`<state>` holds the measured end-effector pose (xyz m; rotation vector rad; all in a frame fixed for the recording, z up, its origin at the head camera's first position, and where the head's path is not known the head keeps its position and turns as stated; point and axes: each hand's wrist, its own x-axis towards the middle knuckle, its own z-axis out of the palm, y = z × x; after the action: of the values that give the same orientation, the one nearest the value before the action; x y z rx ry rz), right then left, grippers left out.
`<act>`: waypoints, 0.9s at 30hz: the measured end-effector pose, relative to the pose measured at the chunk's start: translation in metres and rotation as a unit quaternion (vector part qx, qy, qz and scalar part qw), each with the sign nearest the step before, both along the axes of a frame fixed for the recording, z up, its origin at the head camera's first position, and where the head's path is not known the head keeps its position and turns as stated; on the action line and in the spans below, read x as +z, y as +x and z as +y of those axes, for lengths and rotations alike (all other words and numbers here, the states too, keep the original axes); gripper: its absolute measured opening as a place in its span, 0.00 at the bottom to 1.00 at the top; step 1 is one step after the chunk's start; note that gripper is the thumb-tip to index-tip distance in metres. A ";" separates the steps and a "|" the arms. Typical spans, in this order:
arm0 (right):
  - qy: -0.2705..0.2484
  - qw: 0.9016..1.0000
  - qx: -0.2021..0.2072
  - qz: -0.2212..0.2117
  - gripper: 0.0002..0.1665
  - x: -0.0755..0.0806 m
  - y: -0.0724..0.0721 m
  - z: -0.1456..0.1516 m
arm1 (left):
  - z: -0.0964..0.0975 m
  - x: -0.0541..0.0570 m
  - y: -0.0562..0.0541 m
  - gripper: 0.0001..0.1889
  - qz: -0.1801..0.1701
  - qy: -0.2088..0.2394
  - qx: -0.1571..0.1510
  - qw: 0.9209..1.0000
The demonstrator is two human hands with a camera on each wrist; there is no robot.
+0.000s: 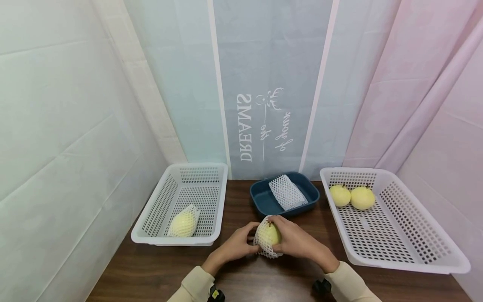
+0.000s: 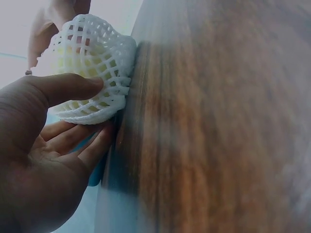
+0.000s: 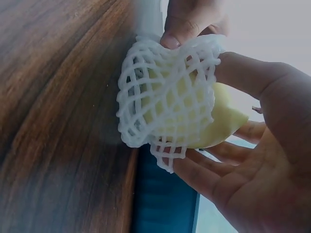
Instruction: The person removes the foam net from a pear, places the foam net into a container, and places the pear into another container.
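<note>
A yellow pear (image 1: pixel 274 235) sits partly inside a white foam net (image 3: pixel 141 92) in front of me, close over the table. Its stem end shows bare at the net's open edge in the right wrist view. My left hand (image 1: pixel 237 244) holds the netted side, thumb (image 2: pixel 80 87) across the mesh and fingers beneath. From the other side my right hand (image 1: pixel 298 240) grips the pear and the net's edge, its thumb at the rim and its fingers around the far side. The pear's lower part is covered by mesh.
At left, a white basket (image 1: pixel 137 235) holds one netted pear (image 1: pixel 183 223). Behind my hands, a dark blue tray (image 1: pixel 260 197) contains flat foam nets (image 1: pixel 288 193). A larger white basket (image 1: pixel 400 235) at right has two bare pears (image 1: pixel 363 198) in its far corner.
</note>
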<state>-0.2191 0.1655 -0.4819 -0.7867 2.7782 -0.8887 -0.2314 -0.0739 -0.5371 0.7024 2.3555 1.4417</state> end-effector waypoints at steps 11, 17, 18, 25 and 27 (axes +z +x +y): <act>-0.018 1.000 0.002 0.008 0.45 0.004 -0.004 0.005 | 0.000 0.003 0.000 0.28 0.023 -0.007 0.009 1.000; -0.017 1.000 -0.003 0.019 0.45 0.006 -0.006 0.006 | 0.001 0.004 0.001 0.25 0.060 -0.006 0.025 0.998; -0.018 1.000 -0.004 0.022 0.45 0.006 -0.006 0.007 | 0.001 0.004 0.001 0.24 0.065 -0.006 0.030 0.997; -0.029 0.999 -0.010 0.044 0.43 0.008 -0.006 0.008 | 0.002 0.003 -0.001 0.14 0.102 0.003 0.067 0.993; -0.033 0.998 -0.010 0.049 0.43 0.009 -0.006 0.008 | 0.002 0.003 -0.001 0.11 0.110 0.002 0.076 0.991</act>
<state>-0.2250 0.1734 -0.4726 -0.8367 2.8595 -0.9761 -0.2328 -0.0714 -0.5342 0.7302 2.6240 1.5004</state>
